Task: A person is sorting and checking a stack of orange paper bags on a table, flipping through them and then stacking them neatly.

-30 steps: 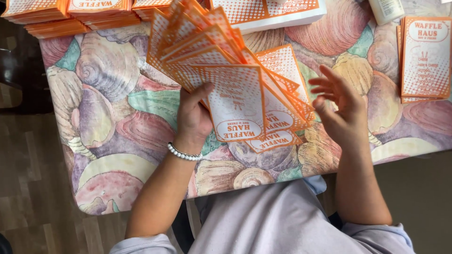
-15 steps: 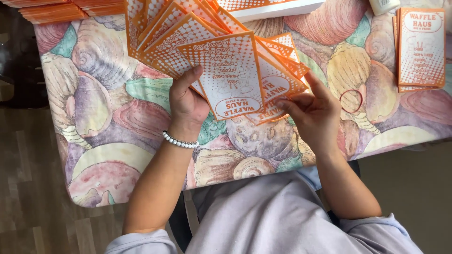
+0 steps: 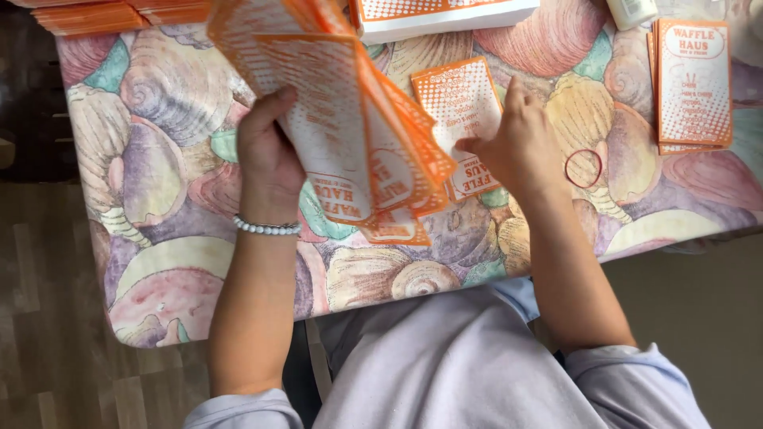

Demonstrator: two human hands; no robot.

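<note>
My left hand (image 3: 270, 155), with a white bead bracelet on the wrist, grips a thick fanned stack of orange and white printed paper sheets (image 3: 334, 119) lifted above the table. My right hand (image 3: 520, 139) rests flat on the table, its fingers pressing a single orange and white sheet (image 3: 461, 111) that lies on the tablecloth. A red rubber band (image 3: 584, 168) lies just right of my right hand.
The table (image 3: 159, 183) has a cloth printed with large seashells. A neat pile of the same sheets (image 3: 693, 83) lies at the right. More orange stacks (image 3: 119, 14) sit at the far left edge, a white box (image 3: 445, 16) at the top centre.
My left hand has raised the fanned stack higher and gathered it closer. My right hand left the stack and now presses one sheet down on the table.
</note>
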